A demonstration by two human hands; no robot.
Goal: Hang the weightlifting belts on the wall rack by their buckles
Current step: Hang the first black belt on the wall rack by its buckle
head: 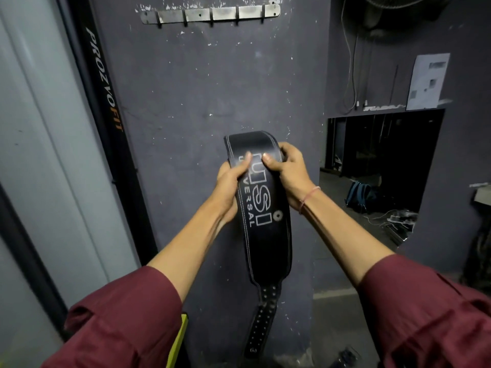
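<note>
A black leather weightlifting belt [265, 229] with white lettering is held in front of a dark grey wall. My left hand [230, 185] grips its left edge with the thumb on the face. My right hand [288, 170] grips its right edge near the top, thumb on the lettering. The belt folds over at the top, and its perforated strap end hangs down toward the floor. The buckle is hidden. High on the wall, a metal rack [211, 14] with several hooks carries nothing.
A black upright post [111, 107] with white and orange lettering stands left of the wall panel. To the right, a dark opening [382, 160] shows a blue bag [360, 193] and cables on the floor. A paper sheet [427, 81] is stuck above it.
</note>
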